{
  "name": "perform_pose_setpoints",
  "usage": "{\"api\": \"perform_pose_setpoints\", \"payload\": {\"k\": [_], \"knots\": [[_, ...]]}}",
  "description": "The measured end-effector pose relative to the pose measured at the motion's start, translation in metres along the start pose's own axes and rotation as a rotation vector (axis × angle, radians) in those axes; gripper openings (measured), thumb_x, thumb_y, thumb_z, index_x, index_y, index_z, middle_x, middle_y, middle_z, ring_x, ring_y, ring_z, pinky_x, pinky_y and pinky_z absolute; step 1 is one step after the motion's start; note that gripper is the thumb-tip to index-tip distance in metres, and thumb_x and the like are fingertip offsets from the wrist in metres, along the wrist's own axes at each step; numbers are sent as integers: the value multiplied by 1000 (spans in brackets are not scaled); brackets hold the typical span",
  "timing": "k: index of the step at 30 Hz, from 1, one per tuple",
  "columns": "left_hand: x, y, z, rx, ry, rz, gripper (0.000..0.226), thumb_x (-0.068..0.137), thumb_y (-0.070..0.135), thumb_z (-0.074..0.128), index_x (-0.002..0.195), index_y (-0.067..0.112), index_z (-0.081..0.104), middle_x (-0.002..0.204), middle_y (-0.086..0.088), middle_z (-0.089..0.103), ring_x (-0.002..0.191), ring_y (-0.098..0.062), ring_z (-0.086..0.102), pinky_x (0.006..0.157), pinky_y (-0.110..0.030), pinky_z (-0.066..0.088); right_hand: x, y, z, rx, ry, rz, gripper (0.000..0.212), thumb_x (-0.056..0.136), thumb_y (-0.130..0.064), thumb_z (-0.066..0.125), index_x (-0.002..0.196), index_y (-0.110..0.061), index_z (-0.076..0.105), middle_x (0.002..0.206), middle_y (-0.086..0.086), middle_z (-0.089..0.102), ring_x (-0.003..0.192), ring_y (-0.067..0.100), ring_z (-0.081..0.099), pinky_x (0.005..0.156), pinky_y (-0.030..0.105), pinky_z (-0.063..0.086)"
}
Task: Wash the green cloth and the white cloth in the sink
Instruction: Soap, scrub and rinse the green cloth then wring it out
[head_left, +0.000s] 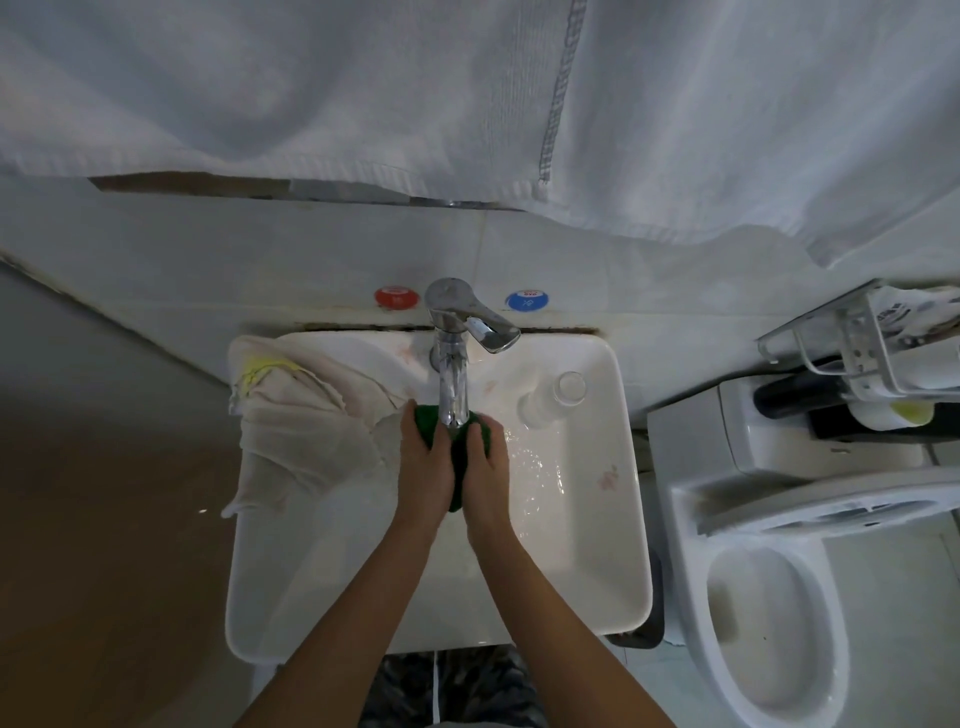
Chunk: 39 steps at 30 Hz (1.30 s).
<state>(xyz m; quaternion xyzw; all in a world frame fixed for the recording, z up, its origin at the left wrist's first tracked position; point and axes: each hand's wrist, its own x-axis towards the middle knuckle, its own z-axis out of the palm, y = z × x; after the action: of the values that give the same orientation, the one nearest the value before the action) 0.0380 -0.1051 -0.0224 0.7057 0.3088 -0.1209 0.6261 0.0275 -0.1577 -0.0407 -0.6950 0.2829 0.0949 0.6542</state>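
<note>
Two bare forearms are seen rising from the bottom edge of the frame toward its centre, over the white sink (613, 597). At centre frame the green cloth (456, 462) is bunched and held between both hands, directly beneath the spout of the chrome tap (453, 374). It is gripped from its left side by the left hand (423, 467), fingers curled round the fabric, and from its right side by the right hand (487, 470), fingers likewise wrapped over it. Wet sheen is visible on the basin just right of the hands. Left of centre, the white cloth (306, 431) is draped over the sink's left rim, part of it lying inside the basin, touching the left hand's side. A clear glass (553, 397) is lying tipped on the sink's upper right area. Right of frame, a toilet (769, 623) is seen; across the top, white towels (363, 88) are hanging.
</note>
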Motion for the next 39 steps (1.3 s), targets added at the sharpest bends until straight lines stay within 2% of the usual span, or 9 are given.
{"api": "perform_pose_setpoints", "payload": {"k": [2,5,10,16,20,24,29,36,39], "knots": [[-3,-3,3,103,67,75,33,96,39,46,127,25,44,112,5,59,98,-18,61,85,-40,51,-5,0,3,57,-12,16,28,101,-32,45,129,-31,48,109,-20,57,106,6,58,93,28,48],[-2,-9,2,55,67,63,24,93,44,49,98,21,54,84,1,65,78,-20,66,69,-37,54,-4,-2,2,47,60,-5,15,96,-31,54,102,-20,64,91,-9,66,83,7,64,75,24,50],[1,-6,1,56,149,92,33,94,32,54,66,17,58,63,-4,62,58,-18,59,54,-26,45,-3,-8,6,95,130,81,55,74,-52,64,71,2,57,61,9,52,57,17,50,57,34,47],[4,-4,1,62,119,38,35,97,19,49,62,16,54,59,-2,54,55,-17,52,54,-25,41,4,-5,-1,-57,130,65,40,95,-25,52,57,-14,51,54,2,47,53,14,42,56,28,38],[1,-2,0,-9,48,53,10,96,23,52,94,13,52,83,-1,60,76,-19,61,70,-31,50,9,-8,-3,-30,165,72,30,99,-30,49,75,-14,58,70,2,59,66,13,56,61,24,44],[-1,-7,-8,-166,-104,103,31,95,27,56,122,32,42,114,5,55,102,-12,59,85,-32,52,13,-14,-6,100,177,85,16,100,-25,47,95,-23,62,97,3,64,93,18,62,80,27,52],[3,-19,-14,-81,-118,156,48,94,36,53,140,34,39,132,6,51,115,-12,54,93,-30,48,7,-22,-11,189,53,166,21,101,-25,47,90,-22,65,93,1,65,88,14,61,75,24,51],[1,-9,-14,33,1,169,17,98,21,48,106,10,58,87,3,62,81,-11,62,72,-21,52,4,-22,-11,-134,-12,-28,32,92,-35,61,89,-3,67,79,13,62,69,18,57,72,30,52],[8,-9,-15,126,39,160,30,100,29,44,91,7,62,82,-10,65,77,-24,64,74,-31,52,2,-22,-11,-208,-70,-46,34,94,-36,59,127,-25,57,103,-12,59,91,7,56,95,28,48]]}}
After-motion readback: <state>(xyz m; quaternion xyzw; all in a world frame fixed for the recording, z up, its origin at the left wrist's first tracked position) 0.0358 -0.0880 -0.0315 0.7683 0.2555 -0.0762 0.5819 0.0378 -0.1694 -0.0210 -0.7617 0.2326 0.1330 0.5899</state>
